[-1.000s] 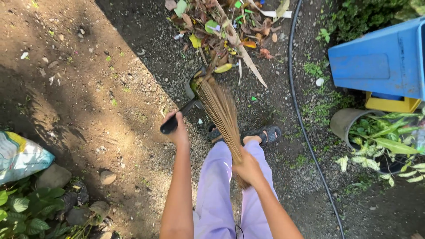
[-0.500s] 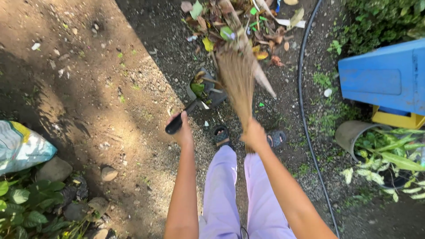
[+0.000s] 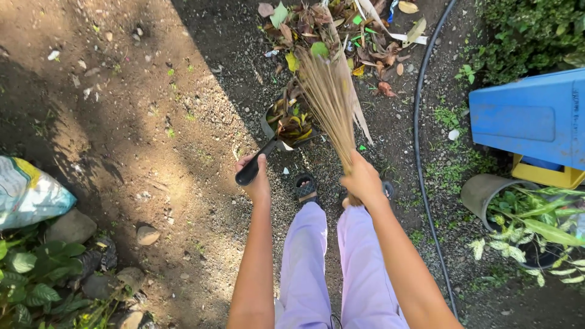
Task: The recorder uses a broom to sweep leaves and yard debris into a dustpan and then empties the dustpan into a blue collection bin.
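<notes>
Since a second ago the broom [image 3: 329, 103] has swung forward to the leaf pile [image 3: 341, 36]. Right hand [image 3: 362, 180] grips it; left hand [image 3: 256, 176] holds the part-filled dustpan [image 3: 286, 122] alongside.

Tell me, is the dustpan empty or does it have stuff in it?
It has stuff in it. The dustpan, held by the left hand, has brown and yellow leaves heaped inside. The right hand holds the stick broom beside it.
</notes>
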